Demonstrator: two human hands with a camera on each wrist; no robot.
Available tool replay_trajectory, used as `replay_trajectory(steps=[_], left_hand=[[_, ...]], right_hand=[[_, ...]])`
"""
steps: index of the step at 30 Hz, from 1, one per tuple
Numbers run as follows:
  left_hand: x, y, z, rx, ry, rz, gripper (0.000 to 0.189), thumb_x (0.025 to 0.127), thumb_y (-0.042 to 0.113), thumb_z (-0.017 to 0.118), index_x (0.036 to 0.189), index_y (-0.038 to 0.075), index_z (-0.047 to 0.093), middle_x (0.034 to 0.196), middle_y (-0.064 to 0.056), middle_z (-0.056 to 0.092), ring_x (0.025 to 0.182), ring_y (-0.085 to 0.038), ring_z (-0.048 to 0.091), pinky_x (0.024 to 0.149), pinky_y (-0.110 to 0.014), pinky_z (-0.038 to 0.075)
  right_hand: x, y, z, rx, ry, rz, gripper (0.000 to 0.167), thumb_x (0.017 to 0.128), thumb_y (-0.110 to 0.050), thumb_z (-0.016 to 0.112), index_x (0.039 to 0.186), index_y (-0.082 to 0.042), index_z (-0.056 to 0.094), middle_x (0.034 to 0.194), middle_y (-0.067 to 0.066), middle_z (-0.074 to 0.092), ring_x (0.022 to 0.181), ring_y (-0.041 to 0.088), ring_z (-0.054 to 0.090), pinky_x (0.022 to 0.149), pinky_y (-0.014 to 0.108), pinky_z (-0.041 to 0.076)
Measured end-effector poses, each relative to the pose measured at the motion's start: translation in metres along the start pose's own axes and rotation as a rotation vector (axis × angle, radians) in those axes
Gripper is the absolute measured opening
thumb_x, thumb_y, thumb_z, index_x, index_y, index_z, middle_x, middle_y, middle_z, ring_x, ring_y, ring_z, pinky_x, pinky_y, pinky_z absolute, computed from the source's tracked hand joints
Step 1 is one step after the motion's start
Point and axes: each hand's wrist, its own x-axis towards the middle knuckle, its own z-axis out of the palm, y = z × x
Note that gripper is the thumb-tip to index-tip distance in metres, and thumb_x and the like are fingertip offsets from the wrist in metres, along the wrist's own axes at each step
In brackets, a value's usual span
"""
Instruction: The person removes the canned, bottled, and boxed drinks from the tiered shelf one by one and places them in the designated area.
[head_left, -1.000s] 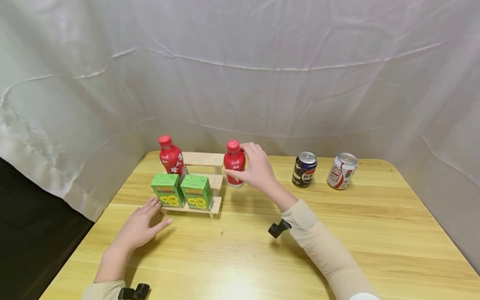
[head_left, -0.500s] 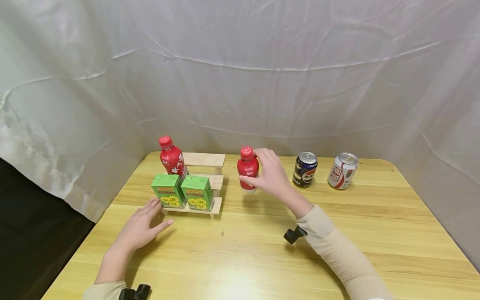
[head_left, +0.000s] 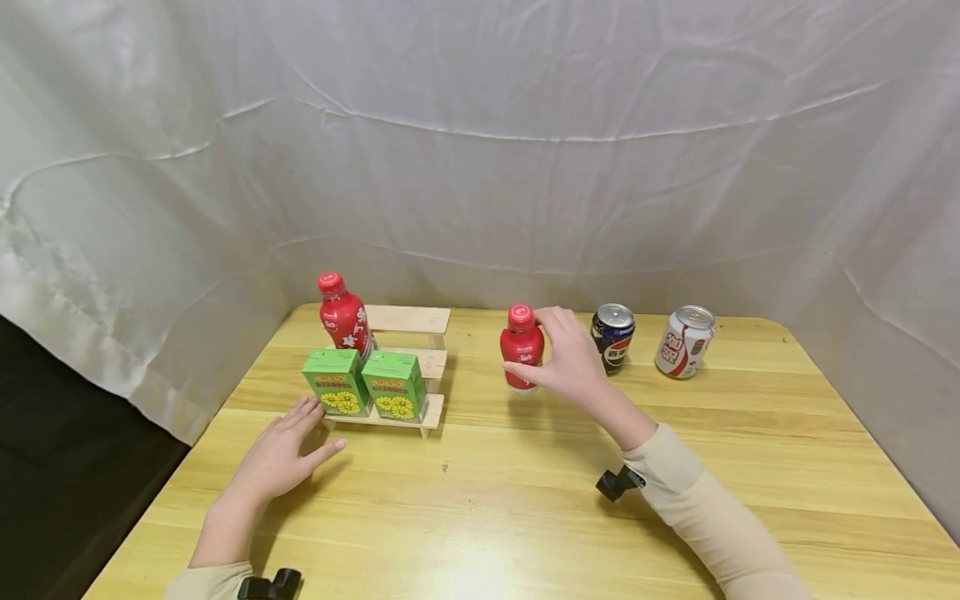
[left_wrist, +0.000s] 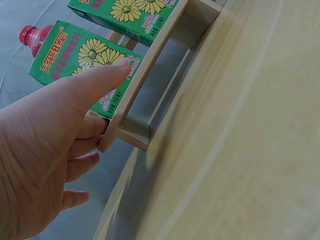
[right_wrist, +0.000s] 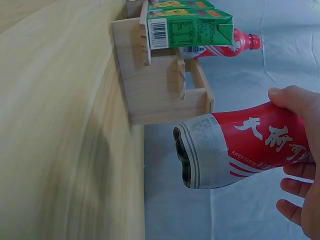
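Note:
My right hand (head_left: 573,354) grips a red drink bottle (head_left: 521,343) between thumb and fingers. Its ridged base (right_wrist: 186,159) shows in the right wrist view, raised off the table. My left hand (head_left: 279,450) lies at the left end of a small stepped wooden rack (head_left: 408,318). In the left wrist view its thumb extends across the front of a green drink carton (left_wrist: 82,55), and its fingertips are by the rack's end; whether they touch it is hard to tell. A second green carton (head_left: 395,387) stands alongside on the lowest step. Behind them another red bottle (head_left: 345,318) stands on the rack.
A dark blue Pepsi can (head_left: 615,337) stands just behind my right hand, partly hidden by it. Right of that is a white and red can (head_left: 684,342). A pale grey curtain (head_left: 525,192) hangs behind the wooden table (head_left: 465,492).
My right hand has carried the bottle to the right, away from the rack, and slightly lower in the head view. The left hand, cartons and cans have stayed put.

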Motion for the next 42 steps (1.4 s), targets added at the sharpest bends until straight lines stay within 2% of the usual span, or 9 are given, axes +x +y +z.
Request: replay_trajectory(steps=[9, 15, 20, 27, 33, 42], left_hand=[[0.000, 0.000, 0.002, -0.007, -0.002, -0.006, 0.082, 0.091, 0.059, 0.055, 0.143, -0.004, 0.044, 0.155, -0.025, 0.033, 0.145, -0.044, 0.028, 0.116, -0.063, 0.023], [0.000, -0.001, 0.003, -0.008, 0.000, -0.003, 0.082, 0.091, 0.058, 0.056, 0.143, -0.005, 0.044, 0.155, -0.025, 0.033, 0.144, -0.044, 0.028, 0.116, -0.063, 0.023], [0.000, -0.001, 0.003, -0.008, 0.000, -0.003, 0.082, 0.091, 0.057, 0.056, 0.143, -0.005, 0.044, 0.155, -0.026, 0.033, 0.144, -0.044, 0.028, 0.116, -0.063, 0.023], [0.000, -0.002, 0.002, -0.008, -0.003, -0.006, 0.082, 0.092, 0.057, 0.056, 0.143, -0.005, 0.044, 0.155, -0.026, 0.032, 0.144, -0.044, 0.028, 0.116, -0.063, 0.023], [0.000, -0.001, 0.002, -0.009, -0.011, -0.009, 0.082, 0.092, 0.058, 0.055, 0.143, -0.005, 0.043, 0.155, -0.026, 0.031, 0.145, -0.044, 0.028, 0.117, -0.063, 0.023], [0.000, -0.001, 0.001, -0.010, -0.011, -0.008, 0.082, 0.092, 0.058, 0.055, 0.143, -0.005, 0.043, 0.155, -0.026, 0.032, 0.145, -0.044, 0.027, 0.117, -0.063, 0.023]], right_hand=[[-0.016, 0.017, -0.010, -0.013, 0.025, -0.020, 0.067, 0.067, -0.042, 0.087, 0.117, -0.007, 0.059, 0.112, 0.011, 0.065, 0.106, 0.027, 0.058, 0.092, 0.047, 0.050], [-0.026, 0.029, -0.018, -0.031, 0.057, -0.027, 0.067, 0.064, -0.040, 0.089, 0.114, -0.005, 0.059, 0.107, 0.011, 0.064, 0.097, 0.027, 0.056, 0.082, 0.045, 0.050], [-0.033, 0.034, -0.027, -0.022, 0.062, -0.017, 0.070, 0.062, -0.036, 0.091, 0.114, -0.003, 0.058, 0.106, 0.013, 0.063, 0.096, 0.027, 0.054, 0.079, 0.044, 0.048], [-0.043, 0.046, -0.037, -0.047, 0.072, 0.009, 0.069, 0.061, -0.036, 0.092, 0.113, -0.004, 0.058, 0.105, 0.011, 0.062, 0.092, 0.024, 0.054, 0.073, 0.040, 0.050], [-0.051, 0.056, -0.046, -0.079, 0.106, 0.047, 0.071, 0.060, -0.034, 0.093, 0.113, -0.002, 0.058, 0.107, 0.015, 0.063, 0.098, 0.031, 0.056, 0.081, 0.046, 0.050], [-0.063, 0.072, -0.060, -0.118, 0.131, 0.088, 0.069, 0.059, -0.029, 0.093, 0.111, 0.002, 0.059, 0.106, 0.019, 0.063, 0.099, 0.035, 0.053, 0.085, 0.051, 0.044]])
